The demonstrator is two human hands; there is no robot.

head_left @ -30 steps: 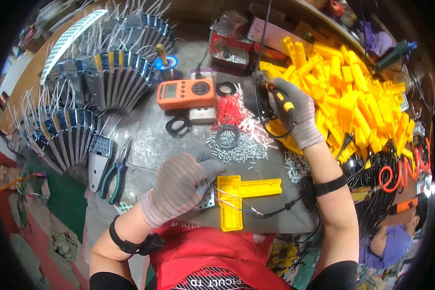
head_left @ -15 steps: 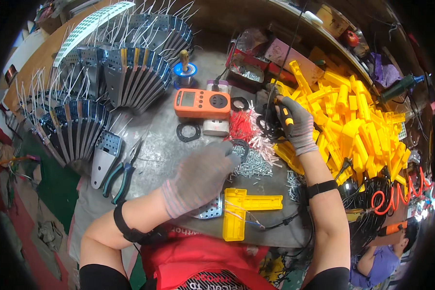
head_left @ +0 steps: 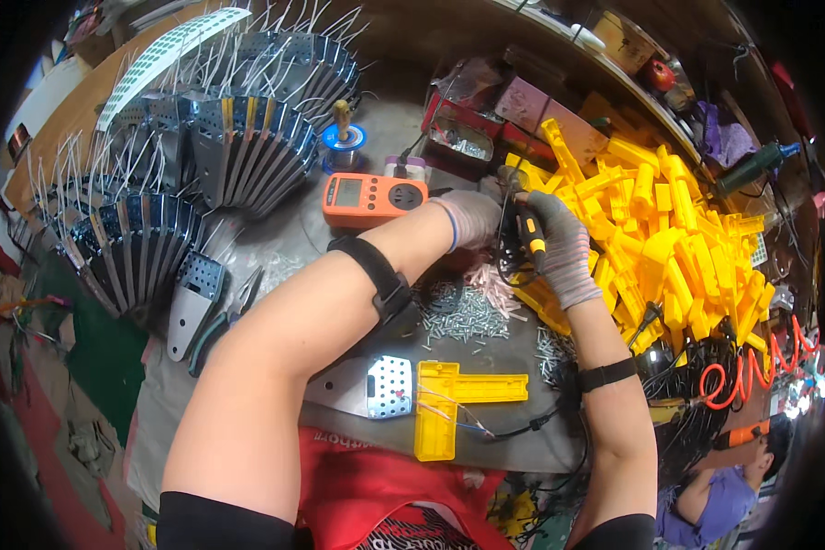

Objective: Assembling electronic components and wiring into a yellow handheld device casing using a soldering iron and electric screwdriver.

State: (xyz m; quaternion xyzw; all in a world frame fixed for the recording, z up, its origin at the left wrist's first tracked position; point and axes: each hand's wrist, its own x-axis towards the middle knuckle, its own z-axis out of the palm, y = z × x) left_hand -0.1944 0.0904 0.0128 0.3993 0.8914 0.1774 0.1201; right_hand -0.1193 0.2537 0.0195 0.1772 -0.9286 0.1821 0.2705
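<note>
My right hand, in a striped grey glove, is closed round a tool with a black-and-yellow handle beside the heap of yellow plastic parts. My left hand, gloved too, reaches past the orange meter to a looped black cable next to the tool; its fingers are mostly hidden. Near me lies a yellow plastic handle shell with thin wires and a black cord. Against it rests a perforated metal plate. Several small screws are heaped below my left hand.
Yellow plastic parts pile up at right. Fanned metal plates with white wires stand at left, near pliers. A blue spool and red bins sit at the back. Another person is at lower right.
My left hand has moved from above the screws, away and to the right, close to my right hand. The right hand still grips the tool, now more upright.
</note>
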